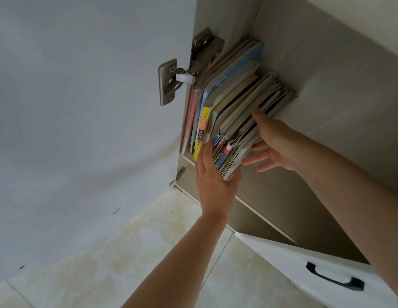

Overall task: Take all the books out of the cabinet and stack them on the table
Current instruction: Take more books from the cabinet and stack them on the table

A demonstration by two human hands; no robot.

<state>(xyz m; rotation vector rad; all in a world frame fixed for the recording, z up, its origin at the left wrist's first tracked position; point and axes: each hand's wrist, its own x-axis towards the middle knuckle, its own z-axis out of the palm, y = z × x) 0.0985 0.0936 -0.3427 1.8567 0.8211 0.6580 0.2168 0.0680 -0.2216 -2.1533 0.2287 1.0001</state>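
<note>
A row of several thin books (235, 103) stands upright on a shelf at the left end of the open cabinet (326, 85). One has a yellow spine (203, 130). My left hand (213, 181) presses flat against the left side and bottom front of a bundle of these books. On the bundle's right side lies my right hand (273, 141), thumb on top and fingers spread beneath. The bundle leans out of the shelf between both hands. The books left of the yellow spine stay against the cabinet wall. No table is in view.
The open white cabinet door (82, 107) hangs at the left on a metal hinge (171, 81). A second white door with a black handle (333, 278) stands open at the lower right. Pale floor tiles (127, 252) lie below.
</note>
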